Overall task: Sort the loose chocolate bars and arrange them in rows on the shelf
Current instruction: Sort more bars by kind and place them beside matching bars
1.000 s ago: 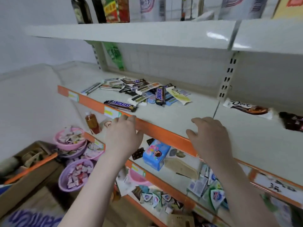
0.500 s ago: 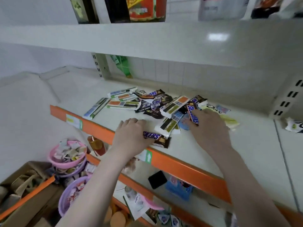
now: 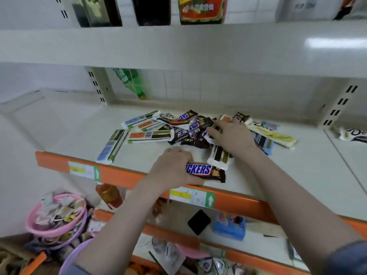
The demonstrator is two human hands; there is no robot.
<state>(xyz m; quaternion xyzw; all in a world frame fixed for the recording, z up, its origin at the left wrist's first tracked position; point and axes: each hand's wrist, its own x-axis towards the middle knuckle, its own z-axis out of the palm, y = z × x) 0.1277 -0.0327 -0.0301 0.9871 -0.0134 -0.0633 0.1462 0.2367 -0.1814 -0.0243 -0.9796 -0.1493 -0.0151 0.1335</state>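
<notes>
A loose pile of chocolate bars [image 3: 186, 130] lies on the white shelf [image 3: 278, 175] with an orange front edge. My left hand [image 3: 172, 167] grips a brown Snickers bar [image 3: 206, 171] near the front edge. My right hand [image 3: 230, 133] rests flat on the pile, fingers spread over a white bar with dark stripes [image 3: 218, 153]. A yellow-white Dove bar [image 3: 272, 132] lies to the right of that hand. White bars with blue and orange labels [image 3: 149, 134] lie at the pile's left, one [image 3: 111, 145] apart near the edge.
Another Dove bar [image 3: 353, 133] lies on the neighbouring shelf section at far right. Bottles [image 3: 200, 8] stand on the shelf above. A green bottle [image 3: 131, 82] hangs behind. Lower shelves hold pink baskets [image 3: 57, 217], a blue box [image 3: 228, 225] and small packets.
My view and both hands have moved in to the pile. My left hand has closed on the Snickers bar, and my right hand has slid leftward onto the pile.
</notes>
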